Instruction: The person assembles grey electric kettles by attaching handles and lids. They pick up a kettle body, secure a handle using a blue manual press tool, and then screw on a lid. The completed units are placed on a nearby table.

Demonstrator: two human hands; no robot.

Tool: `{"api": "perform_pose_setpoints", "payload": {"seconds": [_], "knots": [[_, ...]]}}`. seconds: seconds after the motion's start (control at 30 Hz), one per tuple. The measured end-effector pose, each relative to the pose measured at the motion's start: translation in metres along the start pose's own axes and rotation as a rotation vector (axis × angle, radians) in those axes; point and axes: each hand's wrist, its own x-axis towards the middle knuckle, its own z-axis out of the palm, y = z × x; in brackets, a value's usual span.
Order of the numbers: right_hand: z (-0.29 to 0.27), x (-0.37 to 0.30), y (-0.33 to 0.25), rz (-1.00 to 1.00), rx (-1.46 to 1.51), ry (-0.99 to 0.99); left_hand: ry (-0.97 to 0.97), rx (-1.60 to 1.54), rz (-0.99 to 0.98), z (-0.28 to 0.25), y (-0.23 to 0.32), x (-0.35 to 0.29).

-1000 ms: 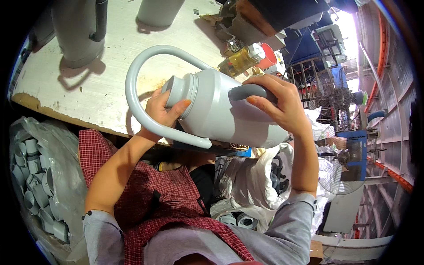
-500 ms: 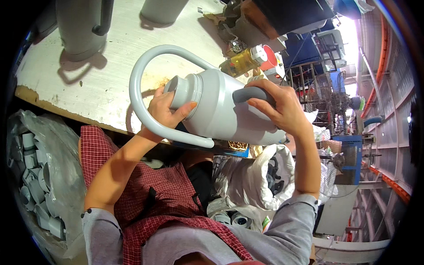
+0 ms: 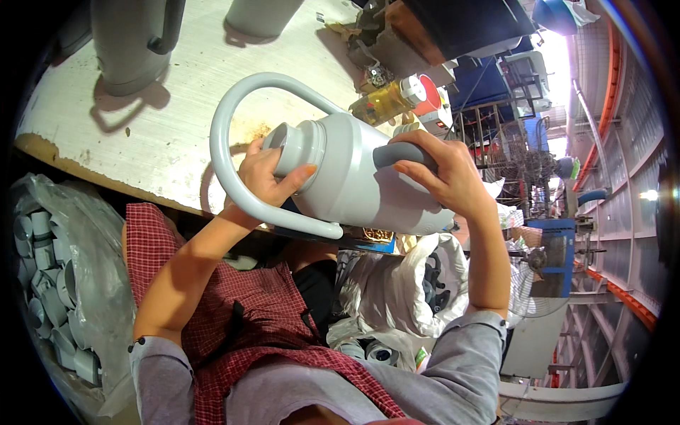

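A light grey jug [image 3: 347,170] lies on its side at the table's front edge, its neck toward the left. A large hoop handle [image 3: 222,134] arches round the neck end. My left hand [image 3: 263,176] reaches through the hoop and grips the neck, with the thumb along the ringed collar; some of its fingers are hidden. My right hand [image 3: 453,173] is closed round a dark grey curved handle [image 3: 404,151] on the jug's side. Whether that handle is fixed to the body cannot be made out.
Other grey jugs [image 3: 131,53] stand at the far left of the table [image 3: 191,42]. A yellowish jar [image 3: 382,103] lies beyond the jug. Left below is a clear bag [image 3: 99,262] of grey plastic parts; a white sack [image 3: 382,283] with dark handles hangs below the table edge.
The jug and both hands stay nearly where they were, with the same grips. The whole view has shifted slightly.
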Motion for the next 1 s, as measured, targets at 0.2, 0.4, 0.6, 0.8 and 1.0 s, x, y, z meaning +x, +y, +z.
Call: {"api": "perform_pose_setpoints", "payload": {"seconds": [0.2, 0.4, 0.6, 0.8, 1.0], "knots": [[0.002, 0.002, 0.004, -0.028, -0.005, -0.001, 0.018, -0.022, -0.005, 0.005, -0.005, -0.004], [0.011, -0.001, 0.014, -0.133, -0.2, 0.161, 0.126, -0.031, -0.121, 0.016, -0.008, -0.004], [-0.019, 0.027, 0.004, -0.407, -0.476, 0.206, 0.166, -0.265, -0.426, -0.019, -0.004, 0.01], [0.035, -0.065, 0.012, -0.386, -0.141, 0.649, 0.525, -0.366, -0.354, -0.123, 0.046, -0.025], [0.201, -0.114, 0.094, 0.09, 0.231, 0.519, 0.626, -0.351, -0.347, -0.199, 0.064, -0.08]]}}
